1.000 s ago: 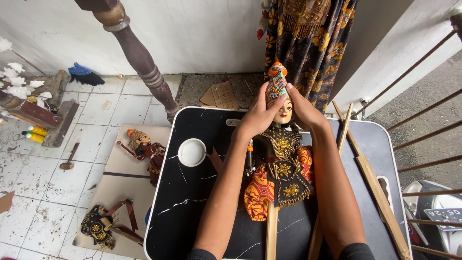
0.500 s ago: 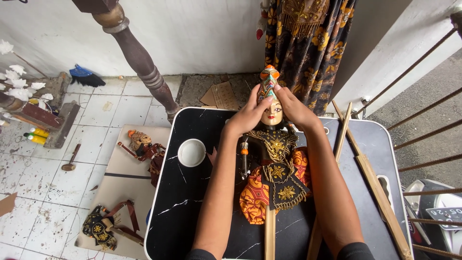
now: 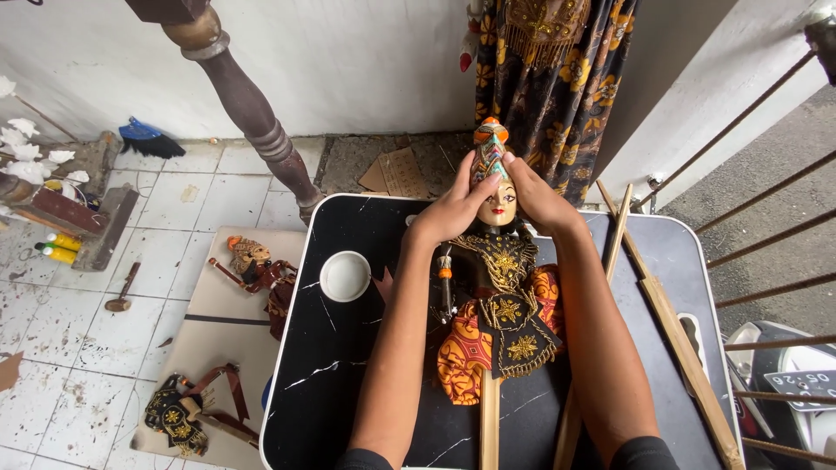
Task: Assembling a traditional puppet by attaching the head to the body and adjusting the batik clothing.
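A rod puppet (image 3: 501,309) lies on the black marble-look table (image 3: 348,365), its painted face up. It wears a black and gold costume with an orange patterned skirt and a tall orange and green crown. My left hand (image 3: 457,204) and my right hand (image 3: 533,196) grip its head from both sides, fingers on the crown just above the face. Its wooden centre rod (image 3: 489,422) runs down toward me between my forearms.
A small white bowl (image 3: 345,276) stands on the table left of the puppet. Long wooden sticks (image 3: 670,318) lie along the table's right side. On the tiled floor at left, a board (image 3: 205,339) carries other puppet parts. A turned wooden post (image 3: 252,113) stands behind.
The puppet and both hands sit slightly lower and nearer to me than a second ago. The fingers have shifted on the crown.
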